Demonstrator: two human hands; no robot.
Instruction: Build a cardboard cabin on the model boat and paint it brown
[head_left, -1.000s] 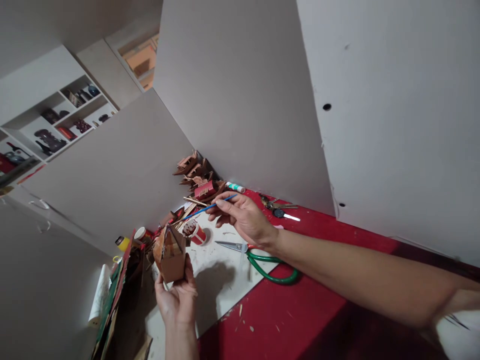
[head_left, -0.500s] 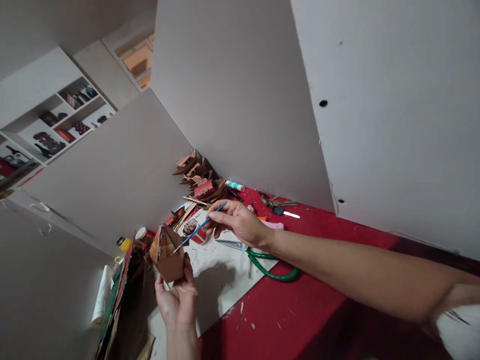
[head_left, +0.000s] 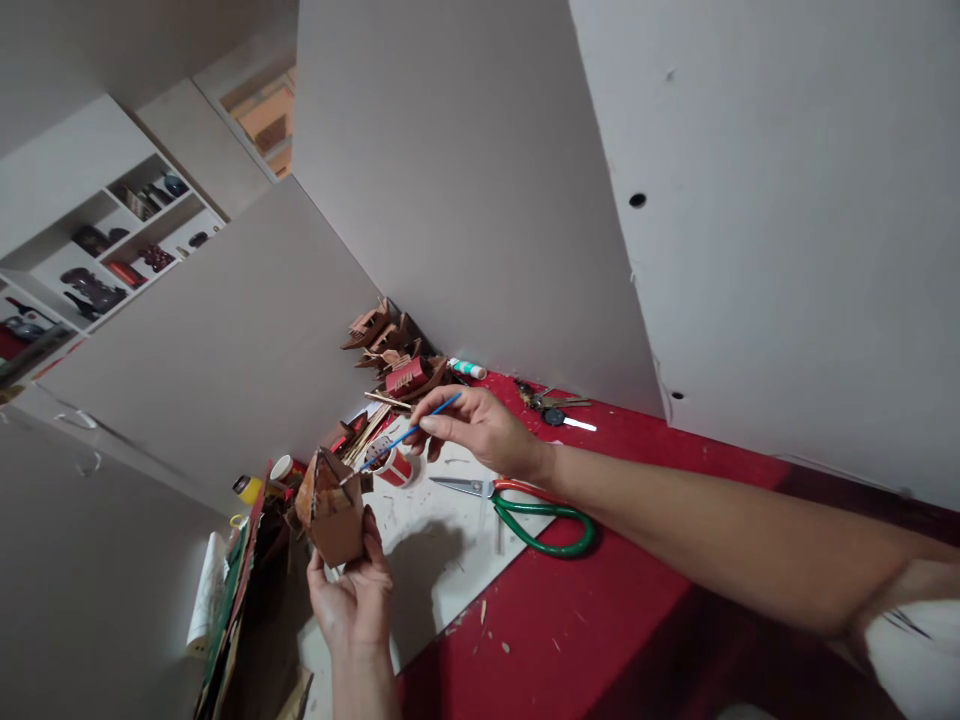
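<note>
A small brown cardboard model house with a pointed, patchy orange-brown roof is held up from below by my left hand, fingers around its base. Between the fingertips of my right hand is a thin blue paintbrush. Its tip is at the roof's right side, near the lower edge; whether it touches I cannot tell. Beneath my right wrist lie scissors with one green and one orange handle. Behind the brush stands a red and white paper cup.
A white board with scraps lies on the red table. Brown model boats, a glue tube and keys are at the back. Cardboard sheets and a yellow bottle stand left. Grey panels rise behind.
The brush tip has moved up along the roof, and my right hand has shifted slightly upward. The orange scissor handle now shows. My left hand keeps its hold on the model house.
</note>
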